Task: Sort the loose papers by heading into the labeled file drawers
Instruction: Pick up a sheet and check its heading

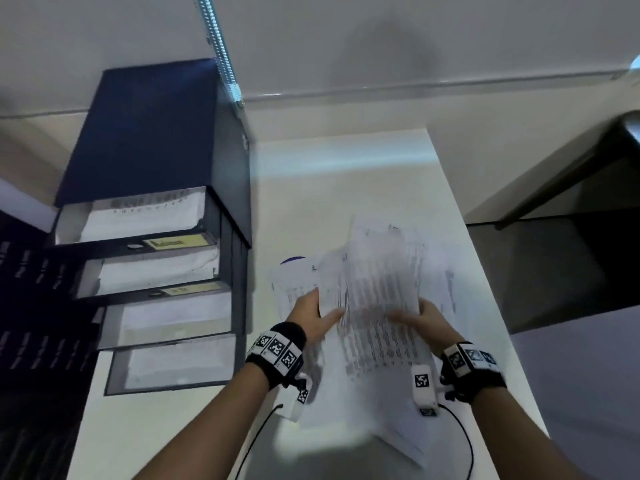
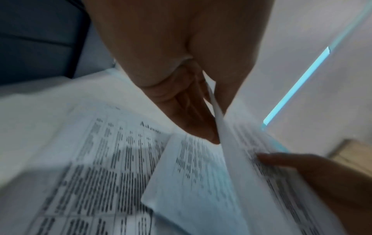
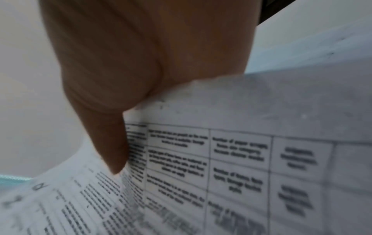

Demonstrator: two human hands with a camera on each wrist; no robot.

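We hold a sheaf of printed papers (image 1: 377,299) lifted over the white desk (image 1: 346,188), with more sheets (image 1: 294,289) lying under it. Our left hand (image 1: 313,320) pinches its left edge, fingers (image 2: 187,114) clamped on the paper. Our right hand (image 1: 427,323) grips the right edge, thumb on top. The file drawers (image 1: 156,278) stand at left, 4 pulled open with paper inside.

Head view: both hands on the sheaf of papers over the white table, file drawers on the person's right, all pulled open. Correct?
One thing is off: the file drawers stand on the person's left, not the right, as the head view shows. The rest holds: left hand and right hand both hold the sheaf of papers over the white table, and the drawers are pulled open.
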